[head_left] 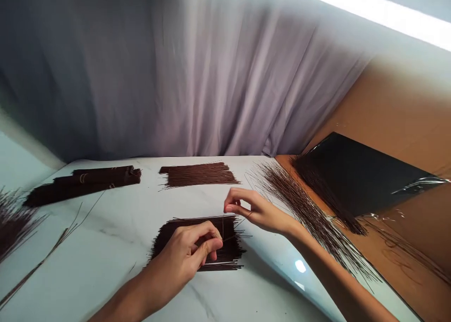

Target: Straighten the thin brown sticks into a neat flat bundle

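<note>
A flat mat of thin dark brown sticks (230, 252) lies on the white table, laid side by side with uneven ends. Over its middle, my left hand (192, 249) is closed in a pinch between thumb and forefinger. My right hand (255, 210) is raised just beyond the mat's right end, its thumb and forefinger pinched together. A fine pale thread (223, 225) runs between the fingertips of both hands. Under the right hand, several thin stick ends jut past the mat's edge. My left fingers hide part of the mat.
Another stick mat (200, 175) lies farther back. Dark rolled mats (95, 178) sit at back left. A loose bundle of twigs (310, 211) spreads along the right side, beside a black sheet (355, 176) on brown board. More twigs (45, 258) lie at left.
</note>
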Available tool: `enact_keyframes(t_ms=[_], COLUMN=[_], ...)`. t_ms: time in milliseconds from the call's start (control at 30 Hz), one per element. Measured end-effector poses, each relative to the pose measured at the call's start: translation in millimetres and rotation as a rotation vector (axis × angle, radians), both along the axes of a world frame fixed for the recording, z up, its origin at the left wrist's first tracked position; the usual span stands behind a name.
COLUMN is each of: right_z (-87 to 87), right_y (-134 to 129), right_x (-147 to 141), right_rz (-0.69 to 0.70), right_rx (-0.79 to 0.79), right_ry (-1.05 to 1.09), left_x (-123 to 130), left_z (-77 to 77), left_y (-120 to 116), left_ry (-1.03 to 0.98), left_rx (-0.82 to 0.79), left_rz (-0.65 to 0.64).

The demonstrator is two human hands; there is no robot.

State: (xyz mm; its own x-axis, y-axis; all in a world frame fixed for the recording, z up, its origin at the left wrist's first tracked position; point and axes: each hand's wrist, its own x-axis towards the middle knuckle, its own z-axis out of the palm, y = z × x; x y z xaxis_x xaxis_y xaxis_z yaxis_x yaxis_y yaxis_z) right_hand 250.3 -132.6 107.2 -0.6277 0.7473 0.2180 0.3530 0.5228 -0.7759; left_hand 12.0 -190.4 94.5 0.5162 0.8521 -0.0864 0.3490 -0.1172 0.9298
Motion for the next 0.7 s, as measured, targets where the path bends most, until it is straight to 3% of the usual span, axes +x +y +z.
enact_keyframes(t_ms=[67,133,233,300,467,600,700], right_z=[9.3,12.8,5.6,-1.7,-6.0,-11.0,-24.4], right_y=[2,-4,-23,-36,-56,-73,-90], right_x=[-9,-19,-32,-38,-51,-60,-57], right_rz=[-0.009,-0.14,-0.417,-0.505,-0.431,-0.36,-0.302], right_rx=[0.015,0.027,0.07,0.193,0.663,0.839,0.879], right_ry=[0.043,0.111,0.218,0.205,-0.033,-0.042,-0.025], left_x=[2,4,7,9,10,8,6], left_z=[-5.4,-14.1,-26.8,-31.5,-28.6,-18.0,-6.8], left_y=[2,6,15,18,18,14,9], left_ry=[-0.017,-0.101,-0.273,-0.351,-0.468,-0.52,-0.526], left_rx=[0.001,-0.045,-0.143,-0.21,-0.279,-0.272,-0.29], left_rz=[0.043,0.135,0.239,0.236,0.19,0.171,0.15])
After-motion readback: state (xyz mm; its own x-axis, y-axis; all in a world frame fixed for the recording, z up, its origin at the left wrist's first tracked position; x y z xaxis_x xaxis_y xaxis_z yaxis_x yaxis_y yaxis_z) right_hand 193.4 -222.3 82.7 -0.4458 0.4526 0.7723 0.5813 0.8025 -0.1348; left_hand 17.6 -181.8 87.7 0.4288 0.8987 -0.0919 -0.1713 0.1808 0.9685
